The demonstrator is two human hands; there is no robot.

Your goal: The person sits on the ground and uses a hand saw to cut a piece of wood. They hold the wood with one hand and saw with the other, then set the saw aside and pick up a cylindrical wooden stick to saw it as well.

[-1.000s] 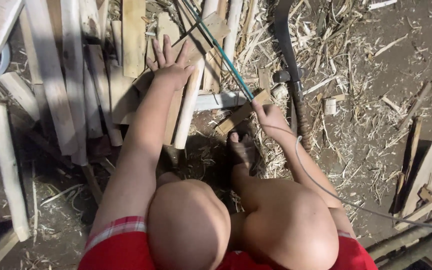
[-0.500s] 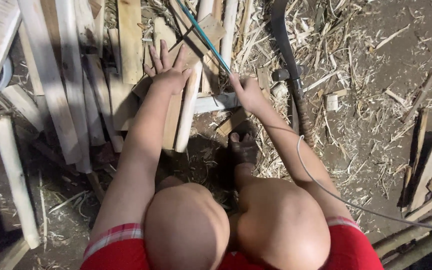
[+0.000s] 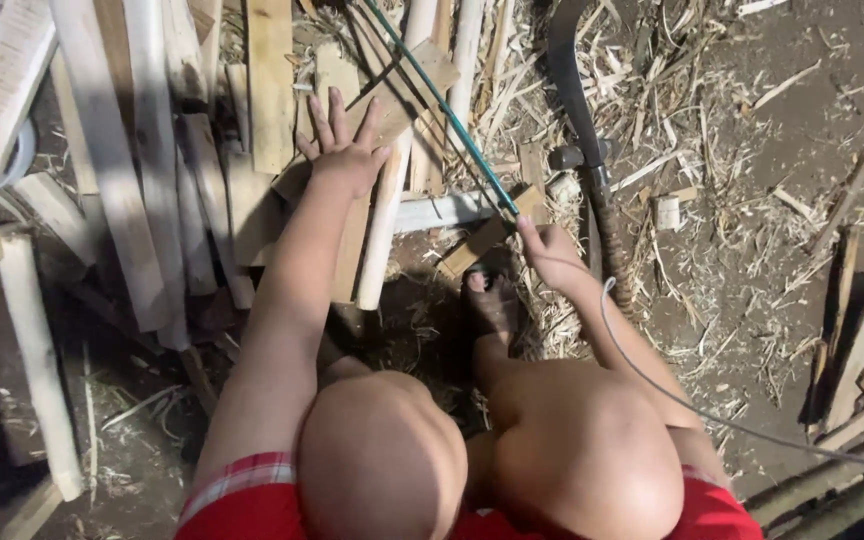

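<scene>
Head view: dirt floor (image 3: 772,130) strewn with shavings; left hand (image 3: 344,150) flat, released; right hand (image 3: 550,252) grip grasping saw (image 3: 442,100).

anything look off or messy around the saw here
Yes. Wood shavings and splinters lie strewn over the dirt, and a curved blade lies loose on the ground beside the right hand gripping the green saw. The left hand presses flat on the plank, near a bare foot.
</scene>
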